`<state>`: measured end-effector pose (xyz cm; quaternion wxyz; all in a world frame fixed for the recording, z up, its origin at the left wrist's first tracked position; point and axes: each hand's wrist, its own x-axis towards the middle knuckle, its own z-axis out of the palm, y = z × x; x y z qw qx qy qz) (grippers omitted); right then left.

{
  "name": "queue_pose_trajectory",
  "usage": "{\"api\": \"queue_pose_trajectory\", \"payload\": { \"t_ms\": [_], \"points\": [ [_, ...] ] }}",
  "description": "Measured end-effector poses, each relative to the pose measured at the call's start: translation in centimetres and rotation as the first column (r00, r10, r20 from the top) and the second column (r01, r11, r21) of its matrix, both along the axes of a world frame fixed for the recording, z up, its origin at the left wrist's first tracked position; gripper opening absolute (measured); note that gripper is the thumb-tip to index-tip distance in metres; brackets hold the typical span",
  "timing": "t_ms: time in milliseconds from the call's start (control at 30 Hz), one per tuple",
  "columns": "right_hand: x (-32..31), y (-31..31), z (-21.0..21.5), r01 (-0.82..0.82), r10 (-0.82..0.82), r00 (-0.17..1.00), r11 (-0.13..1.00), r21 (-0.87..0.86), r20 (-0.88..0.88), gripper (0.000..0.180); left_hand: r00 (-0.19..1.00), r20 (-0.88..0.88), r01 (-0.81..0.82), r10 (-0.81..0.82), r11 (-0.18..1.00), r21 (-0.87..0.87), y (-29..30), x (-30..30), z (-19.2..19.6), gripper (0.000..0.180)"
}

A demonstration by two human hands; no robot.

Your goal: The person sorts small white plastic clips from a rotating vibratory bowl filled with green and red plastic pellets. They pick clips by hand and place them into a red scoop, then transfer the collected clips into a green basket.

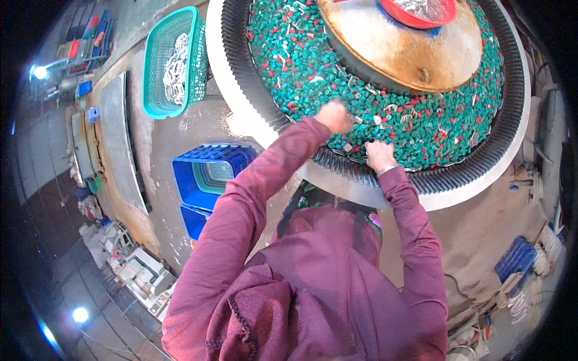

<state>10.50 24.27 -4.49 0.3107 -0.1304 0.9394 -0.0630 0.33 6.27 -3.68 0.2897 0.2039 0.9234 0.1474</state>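
A big round tub [442, 197] in front of me is filled with small green and red tumbling stones [415, 135], with pale metal pieces [377, 120] scattered among them. My left hand [335, 117] is over the stones near the tub's near left side; it is smeared by motion, so its fingers do not show clearly. Closer to me, my right hand [380, 156] is closed at the near inner edge of the tub, knuckles up. Whatever its fingers may hold is hidden.
A rusty dome [415, 63] rises in the tub's middle, bearing a red bowl [444, 18] of metal pieces. Left of the tub are a teal basket [152, 72] with metal pieces and stacked blue crates [186, 183]. A blue crate [516, 259] lies at the far right.
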Motion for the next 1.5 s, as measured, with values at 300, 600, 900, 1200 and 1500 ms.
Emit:
{"api": "queue_pose_trajectory", "payload": {
  "t_ms": [300, 600, 900, 1200, 1500],
  "points": [
    [-2.9, -0.8, 4.5, 0.293, -0.204, 0.956, 0.736, -0.611, 0.212, 0.046, 0.435, 0.900, -0.876, 0.004, 0.231, 0.423, -7.5, -2.3, 8.8, 0.025],
    [-2.9, -9.3, 0.7, 0.222, -0.159, 0.898, 0.968, -0.112, 0.411, 0.035, 0.665, 0.735, -0.634, -0.134, 0.420, 0.650, -8.6, -2.2, 9.0, 0.017],
    [-0.2, -5.8, -3.2, -0.199, 0.188, 0.978, 0.972, -0.128, -0.088, 0.013, 0.947, 0.011, 0.312, -0.320, 0.915, -0.256, -3.2, 3.1, -1.0, 0.019],
    [-1.3, -4.2, -0.3, 0.139, -0.118, 0.984, 0.977, -0.161, 0.137, 0.040, 0.886, 0.257, 0.463, -0.386, 0.706, -0.535, 0.1, 4.2, -3.3, 0.018],
    [-1.6, 0.5, -0.5, 0.288, -0.270, 0.956, 0.936, -0.203, 0.112, 0.020, 0.773, 0.310, 0.635, -0.554, 0.690, -0.348, -1.3, 2.8, -3.5, 0.043]
  ]
}}
